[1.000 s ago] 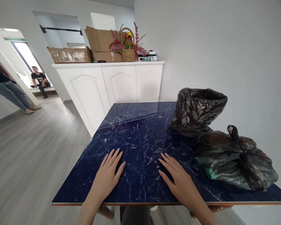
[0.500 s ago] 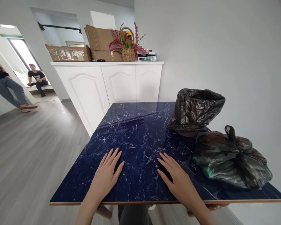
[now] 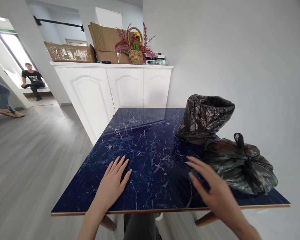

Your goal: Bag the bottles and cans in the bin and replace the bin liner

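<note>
And there it was, the tied black bag [image 3: 255, 176], slumped on the near right of the blue worktop [image 3: 145, 176], with the right hand [image 3: 215, 190] right alongside! That grip hung over the surface, fingers reaching forward and loosely spread, thumb well apart from them, and nothing held between. The bag lay to the right of it and a little beyond, its left flank just past the knuckles; whether skin met plastic there, I couldn't tell from this angle. Over on the other side, the left hand [image 3: 112, 183] lay flat, palm down, fingers extended, its grip holding nothing and well apart from the bag.

Now, the handling! That film looked thin, soft and slick, bulging over lumpy contents, so it would probably sag and shift under load. The weight was anyone's guess, though a light to middling load seemed likely. The tear risk was surely in the stretched sides. The best hold? The gathered knot [image 3: 247, 162], or the loop [image 3: 240, 142] standing up from it, both beyond the fingertips and off to their right. Close behind the bag stood a second contender, the open-topped black bag [image 3: 205, 116], mouth gaping upward.
</note>
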Demonstrator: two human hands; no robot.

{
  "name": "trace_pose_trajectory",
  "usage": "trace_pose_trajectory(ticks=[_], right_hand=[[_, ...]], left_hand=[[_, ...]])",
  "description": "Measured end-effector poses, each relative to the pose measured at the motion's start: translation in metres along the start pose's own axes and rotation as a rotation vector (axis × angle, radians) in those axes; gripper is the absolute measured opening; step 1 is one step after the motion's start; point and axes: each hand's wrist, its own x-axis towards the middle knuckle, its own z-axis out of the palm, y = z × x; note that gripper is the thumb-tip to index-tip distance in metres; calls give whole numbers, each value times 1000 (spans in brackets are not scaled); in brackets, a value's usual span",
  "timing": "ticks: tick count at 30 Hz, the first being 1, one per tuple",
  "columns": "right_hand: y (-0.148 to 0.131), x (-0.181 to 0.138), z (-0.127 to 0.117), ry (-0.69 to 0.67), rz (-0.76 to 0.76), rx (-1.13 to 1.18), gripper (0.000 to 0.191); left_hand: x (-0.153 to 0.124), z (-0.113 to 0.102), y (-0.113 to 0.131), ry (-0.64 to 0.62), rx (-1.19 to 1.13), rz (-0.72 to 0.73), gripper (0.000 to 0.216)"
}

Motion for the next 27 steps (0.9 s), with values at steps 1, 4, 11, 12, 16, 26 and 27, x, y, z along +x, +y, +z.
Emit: trace_pose_trajectory(ticks=[1, 4, 11, 12, 16, 26, 27], right_hand=[[4, 1, -14, 131, 17, -58, 35], [31, 1, -50, 445, 98, -292, 38], [127, -21, -80, 260, 243, -555, 63], [131, -24, -79, 218, 259, -524, 62], [118, -29, -66, 176, 314, -398, 58], [25, 0, 9, 26, 63, -40, 39], [16, 6, 18, -9, 30, -5, 39]], left_hand=[[0, 0, 0, 1, 1, 1, 60], [0, 1, 0, 6, 3, 1, 61], [-2, 2, -1, 24, -7, 6, 60], [-3, 2, -1, 29, -9, 5, 59], [-4, 2, 0, 43, -9, 12, 58], [-5, 4, -1, 77, -29, 30, 56], [-5, 5, -1, 79, -33, 31, 56]])
